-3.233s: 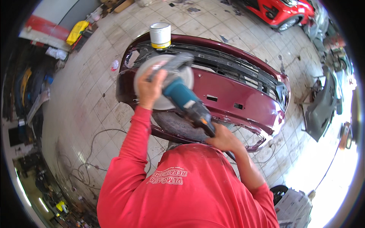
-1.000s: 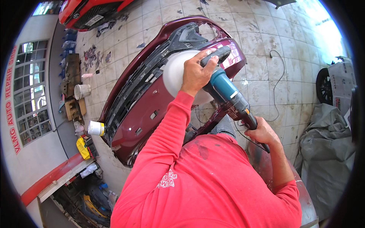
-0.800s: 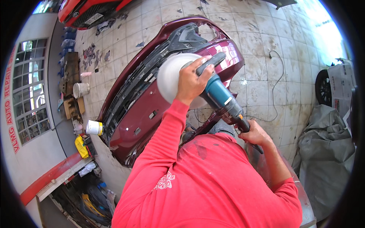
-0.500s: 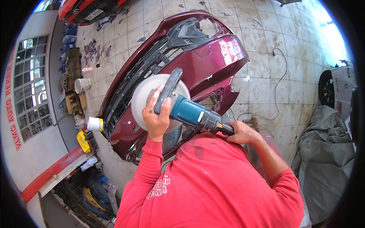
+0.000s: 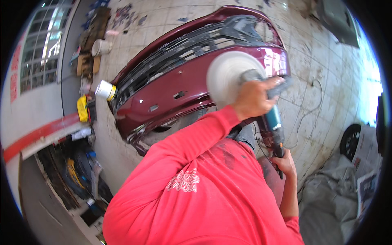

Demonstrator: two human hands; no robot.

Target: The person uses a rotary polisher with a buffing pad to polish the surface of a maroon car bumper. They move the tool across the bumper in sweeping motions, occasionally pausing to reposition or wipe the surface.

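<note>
A teal and black power polisher (image 5: 273,118) spans both my hands. My left hand (image 5: 255,98) is closed around its black loop handle, close behind the round white pad (image 5: 228,79). Farther down and to the right, my right hand (image 5: 286,162) wraps the black rear end of the tool. The pad, blurred, lies over the right part of a glossy maroon car bumper (image 5: 165,94); whether it touches the surface I cannot tell. Black grille parts run along the bumper's far side, and small cut-outs show in its painted face.
A white tub with a yellow band (image 5: 105,90) stands by the bumper's left end, near a yellow item (image 5: 83,109). A cord (image 5: 306,116) trails over the tiled floor at right. Beyond it are a wheel (image 5: 350,141) and a grey cover (image 5: 326,200).
The polisher has swung right across the bumper, its pad now over the right part. Both hands have kept their grip, the right one now lower and farther right. The view has shifted too.
</note>
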